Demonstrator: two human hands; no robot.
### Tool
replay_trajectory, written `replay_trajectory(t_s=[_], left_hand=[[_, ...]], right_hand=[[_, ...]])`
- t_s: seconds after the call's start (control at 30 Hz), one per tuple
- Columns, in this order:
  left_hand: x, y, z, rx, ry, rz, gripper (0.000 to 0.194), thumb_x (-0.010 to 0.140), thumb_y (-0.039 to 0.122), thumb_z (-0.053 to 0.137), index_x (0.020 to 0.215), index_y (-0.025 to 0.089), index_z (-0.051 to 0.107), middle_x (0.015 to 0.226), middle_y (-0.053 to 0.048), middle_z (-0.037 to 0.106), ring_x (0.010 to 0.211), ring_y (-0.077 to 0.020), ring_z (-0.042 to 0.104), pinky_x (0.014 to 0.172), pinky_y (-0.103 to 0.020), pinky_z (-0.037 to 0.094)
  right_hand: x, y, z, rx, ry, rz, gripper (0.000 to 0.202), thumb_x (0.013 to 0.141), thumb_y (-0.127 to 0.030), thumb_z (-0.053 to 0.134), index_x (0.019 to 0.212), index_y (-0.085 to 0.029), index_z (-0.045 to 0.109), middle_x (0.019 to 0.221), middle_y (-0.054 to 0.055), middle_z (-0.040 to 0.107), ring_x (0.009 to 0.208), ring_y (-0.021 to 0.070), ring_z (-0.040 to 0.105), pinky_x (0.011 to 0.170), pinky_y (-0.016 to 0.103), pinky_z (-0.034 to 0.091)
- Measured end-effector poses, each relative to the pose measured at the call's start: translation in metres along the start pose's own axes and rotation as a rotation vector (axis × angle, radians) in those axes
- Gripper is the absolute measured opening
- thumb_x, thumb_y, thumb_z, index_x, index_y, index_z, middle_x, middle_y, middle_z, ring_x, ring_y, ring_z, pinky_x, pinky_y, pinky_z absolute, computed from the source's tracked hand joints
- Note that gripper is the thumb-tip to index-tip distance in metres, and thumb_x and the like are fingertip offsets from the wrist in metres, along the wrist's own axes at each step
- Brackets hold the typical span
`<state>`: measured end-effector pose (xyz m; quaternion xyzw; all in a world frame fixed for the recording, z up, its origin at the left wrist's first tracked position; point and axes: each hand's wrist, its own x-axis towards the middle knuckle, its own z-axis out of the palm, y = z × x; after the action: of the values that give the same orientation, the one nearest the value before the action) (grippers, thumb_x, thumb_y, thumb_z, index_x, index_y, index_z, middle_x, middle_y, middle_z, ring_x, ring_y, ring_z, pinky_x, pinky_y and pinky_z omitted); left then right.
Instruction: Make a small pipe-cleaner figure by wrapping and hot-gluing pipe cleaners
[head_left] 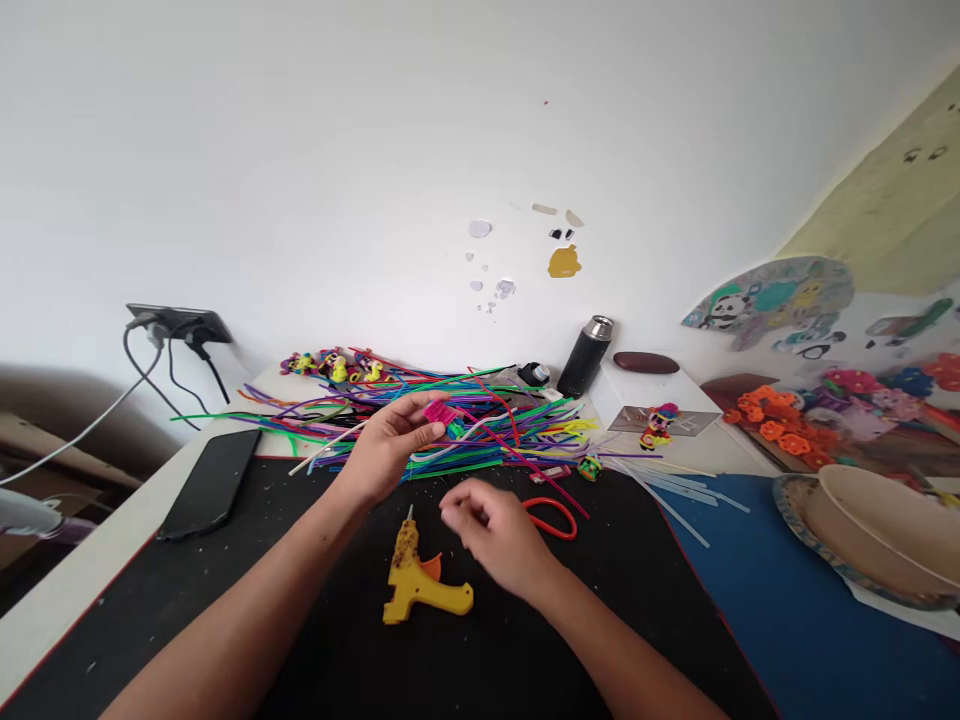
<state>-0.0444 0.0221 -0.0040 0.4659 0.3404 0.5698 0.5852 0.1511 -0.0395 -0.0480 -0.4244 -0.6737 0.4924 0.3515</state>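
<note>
Basically, L hand (391, 440) pinches the small pink piece (437, 411) btwn thumb and fingers, held up in front of the pile of fuzzy sticks (480, 457); a green bit (455, 430) shows at its R end. R hand (495, 535) is curled, near the glue gun (407, 577); can't tell if it grips anything. Piece looks v. light, soft and fuzzy, prob. w/ bendy wire inside, so it'd likely squash under a hard squeeze; prob. not slippery. Best hold: thumb + finger on the pink part, light pressure, clear of the green
</note>
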Motion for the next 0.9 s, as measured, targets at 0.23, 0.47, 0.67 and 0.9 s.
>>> replay_trajectory(t_s=[0.23, 0.47, 0.67, 0.9], left_hand=[[0.001, 0.010, -0.010, -0.139, -0.058, -0.034, 0.049, 0.069, 0.033, 0.100, 0.113, 0.021, 0.083, 0.088, -0.004, 0.082, 0.074, -0.0187, 0.077, 0.073, -0.030, 0.064], [-0.001, 0.012, -0.014, -0.236, -0.173, -0.084, 0.053, 0.067, 0.037, 0.101, 0.115, 0.022, 0.083, 0.097, -0.009, 0.085, 0.081, -0.0230, 0.080, 0.074, -0.032, 0.063], [0.000, 0.011, -0.017, -0.264, -0.189, -0.084, 0.051, 0.069, 0.038, 0.100, 0.115, 0.022, 0.083, 0.098, -0.009, 0.084, 0.077, -0.0205, 0.078, 0.070, -0.030, 0.061], [0.005, 0.009, -0.027, -0.265, -0.126, -0.054, 0.052, 0.069, 0.034, 0.101, 0.116, 0.022, 0.084, 0.094, -0.007, 0.083, 0.078, -0.0186, 0.077, 0.071, -0.028, 0.059]], right_hand=[[-0.033, -0.021, 0.016, -0.676, -0.338, -0.028, 0.053, 0.087, -0.057, 0.085, 0.130, -0.027, 0.074, 0.111, 0.007, 0.074, 0.098, 0.0288, 0.071, 0.084, 0.035, 0.050], [-0.036, -0.012, 0.029, -0.863, -0.354, 0.006, 0.050, 0.091, -0.046, 0.084, 0.133, -0.023, 0.071, 0.122, 0.012, 0.072, 0.114, 0.0345, 0.069, 0.096, 0.042, 0.052], [-0.036, -0.008, 0.031, -0.726, -0.292, 0.059, 0.035, 0.085, -0.032, 0.081, 0.119, -0.023, 0.075, 0.111, 0.009, 0.076, 0.104, 0.0312, 0.072, 0.090, 0.038, 0.052], [-0.039, 0.006, 0.022, 0.127, -0.179, 0.237, 0.034, 0.082, -0.031, 0.079, 0.113, -0.021, 0.075, 0.083, -0.001, 0.066, 0.069, 0.0166, 0.060, 0.065, 0.028, 0.046]])
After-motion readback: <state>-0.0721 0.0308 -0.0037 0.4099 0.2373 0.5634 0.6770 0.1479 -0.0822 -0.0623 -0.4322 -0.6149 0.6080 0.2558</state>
